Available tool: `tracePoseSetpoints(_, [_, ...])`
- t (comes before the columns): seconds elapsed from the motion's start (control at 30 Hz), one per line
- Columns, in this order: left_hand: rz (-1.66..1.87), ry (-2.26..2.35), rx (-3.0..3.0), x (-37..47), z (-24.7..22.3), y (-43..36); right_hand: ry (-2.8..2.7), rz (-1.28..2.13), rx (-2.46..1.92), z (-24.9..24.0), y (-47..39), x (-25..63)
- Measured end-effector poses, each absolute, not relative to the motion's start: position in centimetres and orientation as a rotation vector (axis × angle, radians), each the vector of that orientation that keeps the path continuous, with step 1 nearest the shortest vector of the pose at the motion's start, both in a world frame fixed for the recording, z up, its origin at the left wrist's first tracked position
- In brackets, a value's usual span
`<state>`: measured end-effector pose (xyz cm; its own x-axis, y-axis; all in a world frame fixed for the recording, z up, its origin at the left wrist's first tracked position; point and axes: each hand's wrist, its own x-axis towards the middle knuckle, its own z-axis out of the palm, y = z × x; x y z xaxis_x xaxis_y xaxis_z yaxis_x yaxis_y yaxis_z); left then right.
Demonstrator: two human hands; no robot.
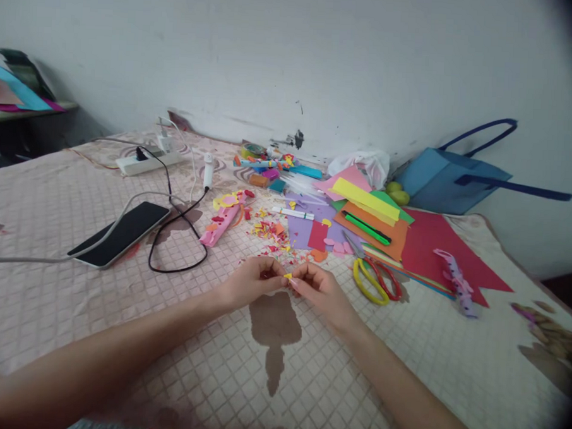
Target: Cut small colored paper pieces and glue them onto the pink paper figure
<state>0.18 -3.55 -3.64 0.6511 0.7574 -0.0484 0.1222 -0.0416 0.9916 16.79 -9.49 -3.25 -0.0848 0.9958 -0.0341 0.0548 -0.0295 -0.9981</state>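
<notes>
Between the fingertips of both hands is a tiny yellow paper piece (288, 276). My left hand (254, 280) pinches it from the left, its fingers curled in. My right hand (318, 288) closes on it from the right, thumb and fingers pressed together. The two hands meet just above the checked tablecloth (204, 356). Right of my right hand lie scissors (376, 280) with yellow and red handles. Beyond the hands are scattered paper scraps (271, 231) in red, yellow and orange, and a purple sheet (302, 225) with a white marker (293, 213) across its far part.
Coloured paper sheets (436, 243) and a green cutter (365, 227) lie to the right, with a blue bag (453, 181) behind. On the left are a black tablet-like device (124, 233), a black cable (154, 253) and a power strip (150, 161). A decorated pink strip (223, 224) lies mid-table.
</notes>
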Motion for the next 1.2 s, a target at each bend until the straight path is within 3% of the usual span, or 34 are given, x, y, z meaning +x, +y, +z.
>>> tracePoseSetpoints(0.5, [0.583, 0.718, 1.649, 0.06, -3.78, -3.9, -1.483, 1.047, -1.348, -4.03, -9.76, 16.38])
tracePoseSetpoints(0.8, [0.514, 0.618, 1.476, 0.1, -3.69, -3.46, -1.337, 1.26, -1.275, -3.99, -9.94, 16.33])
tracePoseSetpoints(1.2, [0.579, 0.63, 1.693, -0.19, -3.62, -3.33, -1.355, 1.243, -1.259, -4.05, -10.26, 16.21])
